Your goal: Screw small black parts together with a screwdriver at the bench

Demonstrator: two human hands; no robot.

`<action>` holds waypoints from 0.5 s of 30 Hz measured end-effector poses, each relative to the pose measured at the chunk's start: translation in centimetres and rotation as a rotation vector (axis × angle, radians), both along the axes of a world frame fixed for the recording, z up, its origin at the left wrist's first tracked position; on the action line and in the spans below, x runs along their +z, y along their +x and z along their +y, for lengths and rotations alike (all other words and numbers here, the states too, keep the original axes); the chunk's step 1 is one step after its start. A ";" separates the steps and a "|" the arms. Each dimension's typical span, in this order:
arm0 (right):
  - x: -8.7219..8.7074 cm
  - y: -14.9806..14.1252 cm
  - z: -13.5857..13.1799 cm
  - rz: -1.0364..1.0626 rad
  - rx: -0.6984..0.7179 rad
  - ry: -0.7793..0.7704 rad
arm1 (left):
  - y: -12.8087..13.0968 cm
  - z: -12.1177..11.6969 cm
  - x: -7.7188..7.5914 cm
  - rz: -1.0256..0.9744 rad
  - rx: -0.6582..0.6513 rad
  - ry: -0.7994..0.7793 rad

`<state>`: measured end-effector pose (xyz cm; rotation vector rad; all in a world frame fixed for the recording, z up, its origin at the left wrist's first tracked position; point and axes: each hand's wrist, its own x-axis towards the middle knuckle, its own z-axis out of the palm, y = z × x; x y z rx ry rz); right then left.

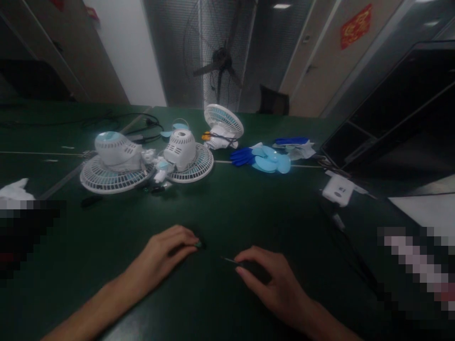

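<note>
Low over the green table, my left hand [174, 248] is closed in a pinch. A small greenish and dark piece [199, 244] pokes out between its thumb and fingertips; its kind is too small to make out. Across a short gap, my right hand [277, 277] is wrapped around a screwdriver [229, 260]. The thin metal shaft points left toward my left hand, and the dark handle lies mostly inside the palm. The shaft and the small piece are apart.
Beyond my hands, two white fans [115, 177] [194, 163] lie face down. Another fan [223, 125] is tilted behind them. Light-blue fan blades [272, 160] rest by blue gloves [242, 157]. A white box-like part [337, 189] with a cable sits at right.
</note>
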<state>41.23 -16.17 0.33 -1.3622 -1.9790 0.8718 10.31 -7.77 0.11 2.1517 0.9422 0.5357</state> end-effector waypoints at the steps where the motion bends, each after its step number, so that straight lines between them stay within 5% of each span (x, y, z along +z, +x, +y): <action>1: 0.0 -0.1 -0.1 -0.017 0.023 0.013 | 1.4 -1.0 -0.2 -0.038 -0.042 -0.016; 5: 0.3 -0.4 -0.2 -0.091 0.085 0.058 | 3.8 -3.0 -0.5 -0.079 -0.072 -0.051; 15: 0.3 -0.7 -0.1 -0.137 0.104 0.086 | 3.6 -2.9 -0.1 -0.077 -0.087 -0.073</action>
